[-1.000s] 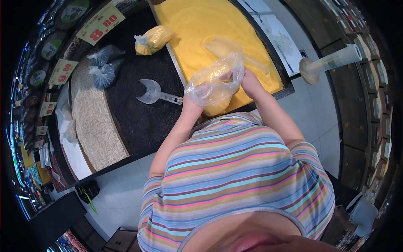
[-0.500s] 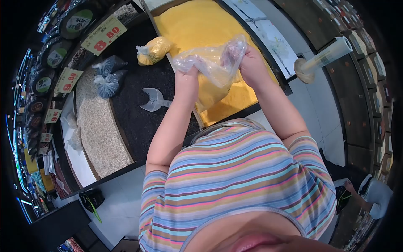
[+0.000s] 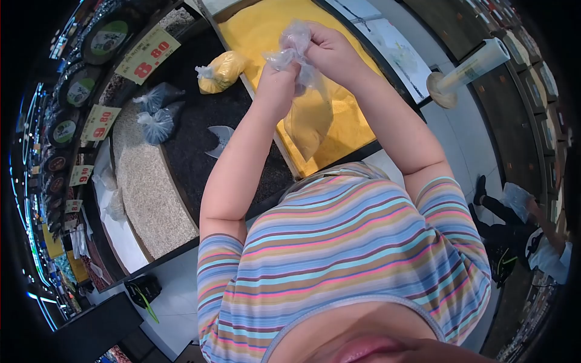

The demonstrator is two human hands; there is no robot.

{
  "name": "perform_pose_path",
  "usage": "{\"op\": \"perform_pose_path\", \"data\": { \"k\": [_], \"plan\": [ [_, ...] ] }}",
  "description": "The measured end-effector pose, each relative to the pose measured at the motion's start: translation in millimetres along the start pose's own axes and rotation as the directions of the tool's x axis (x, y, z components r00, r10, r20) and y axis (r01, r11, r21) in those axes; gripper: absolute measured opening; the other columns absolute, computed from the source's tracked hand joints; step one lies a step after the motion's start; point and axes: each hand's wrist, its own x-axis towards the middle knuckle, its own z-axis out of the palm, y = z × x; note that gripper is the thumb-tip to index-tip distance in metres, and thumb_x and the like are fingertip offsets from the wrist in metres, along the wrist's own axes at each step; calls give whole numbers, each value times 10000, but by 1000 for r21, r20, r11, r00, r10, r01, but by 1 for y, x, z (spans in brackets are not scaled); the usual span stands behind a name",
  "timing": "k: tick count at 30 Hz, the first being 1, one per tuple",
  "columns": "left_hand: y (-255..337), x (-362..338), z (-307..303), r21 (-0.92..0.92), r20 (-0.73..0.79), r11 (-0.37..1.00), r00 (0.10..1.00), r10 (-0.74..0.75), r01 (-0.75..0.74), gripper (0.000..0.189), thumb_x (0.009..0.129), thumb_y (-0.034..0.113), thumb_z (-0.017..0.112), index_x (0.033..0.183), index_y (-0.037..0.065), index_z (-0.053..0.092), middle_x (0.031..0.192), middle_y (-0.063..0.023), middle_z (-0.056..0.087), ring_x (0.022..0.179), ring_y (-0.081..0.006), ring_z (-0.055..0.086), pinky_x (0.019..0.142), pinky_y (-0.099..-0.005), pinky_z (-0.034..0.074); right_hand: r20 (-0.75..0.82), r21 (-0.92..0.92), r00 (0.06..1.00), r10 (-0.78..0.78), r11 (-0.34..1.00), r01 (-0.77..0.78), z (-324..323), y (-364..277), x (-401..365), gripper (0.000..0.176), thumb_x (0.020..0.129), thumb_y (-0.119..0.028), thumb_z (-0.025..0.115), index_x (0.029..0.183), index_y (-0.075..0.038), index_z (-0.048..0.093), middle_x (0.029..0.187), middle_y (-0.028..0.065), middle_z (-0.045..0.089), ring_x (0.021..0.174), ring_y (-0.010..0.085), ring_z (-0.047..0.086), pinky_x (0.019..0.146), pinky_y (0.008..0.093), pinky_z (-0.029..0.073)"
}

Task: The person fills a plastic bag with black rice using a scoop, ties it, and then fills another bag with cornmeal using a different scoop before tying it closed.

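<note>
A clear plastic bag (image 3: 310, 124) with yellow grain in its lower part hangs from both hands over the bin of yellow grain (image 3: 257, 24). My left hand (image 3: 279, 85) is closed around one side of the bag's gathered neck. Close beside it, my right hand (image 3: 330, 51) grips the other side, with the loose top edge bunched above the fingers. A knotted bag of yellow grain (image 3: 223, 71) lies left of my hands, at the divider. Under my left forearm, a clear scoop (image 3: 220, 140) rests on dark grain (image 3: 200, 175), partly hidden.
Two tied bags of dark grain (image 3: 158, 121) lie at the left. Beyond are a bin of pale grain (image 3: 145, 187) and several price signs (image 3: 148, 53). A roll of plastic bags (image 3: 475, 65) stands at the right. Another person (image 3: 526, 224) is at the lower right.
My hands have come together and gathered the bag's wide mouth into a narrow neck. The bag now hangs longer and narrower. The other person at the right has moved further into view.
</note>
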Motion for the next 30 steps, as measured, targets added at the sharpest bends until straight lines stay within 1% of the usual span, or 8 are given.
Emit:
{"op": "perform_pose_path", "data": {
  "k": [7,8,10,13,19,22,25,30],
  "plan": [
    [46,42,-6,-431,-10,893,991,137,-128,246,950,169,364,1056,34,540,936,-59,601,866,-189,593,775,-331,483,-178,-529,885,-431,800,283,20,1,-34,748,829,-368,639,1399,-62,264,1426,162,316,1322,307,304,1051,410,297],
    [57,44,7,-511,-26,844,984,178,-167,191,945,161,364,907,75,530,758,-9,530,628,-116,499,573,-274,398,-87,-643,900,-428,714,278,32,12,-44,805,796,-399,656,1412,-84,245,1465,189,215,1343,368,232,1064,415,288],
    [58,66,1,-543,22,830,985,169,-130,206,941,163,365,829,82,518,688,-2,490,571,-113,448,542,-264,365,-111,-696,929,-352,695,180,38,35,-70,781,819,-415,627,1411,-72,250,1440,194,271,1325,372,271,1059,413,295],
    [74,79,-6,-459,31,871,977,211,-173,247,935,164,359,729,93,477,613,2,435,519,-112,382,498,-258,321,10,-773,964,265,613,-161,28,73,-101,756,854,-381,596,1419,-50,219,1422,212,294,1318,374,285,1060,415,293],
    [94,102,-12,-408,40,885,964,263,-225,252,923,148,345,700,97,451,567,-1,402,480,-122,347,464,-274,290,-531,33,846,-45,997,74,12,55,-53,697,904,-357,535,1422,-34,201,1398,211,342,1299,300,350,1033,374,325],
    [95,97,3,-466,2,862,974,226,-199,221,927,152,341,786,80,495,644,-18,479,536,-145,433,502,-283,364,-403,-17,915,20,999,-30,40,50,-42,718,904,-407,526,1431,-48,196,1323,187,452,1196,240,472,952,343,397],
    [98,91,14,-478,-10,850,969,248,-222,211,926,160,347,871,62,525,744,-41,551,637,-168,529,560,-294,438,265,175,834,483,827,-534,56,72,-82,647,943,-404,451,1454,-111,183,1267,107,521,1077,153,537,794,297,456],
    [92,94,-9,-529,116,836,964,239,-144,223,938,191,346,918,62,527,811,-53,574,722,-181,572,623,-307,470,281,641,813,510,531,-554,63,118,-100,750,894,-661,228,1454,-166,163,1292,128,493,1022,258,581,833,373,465]
  ]
}}
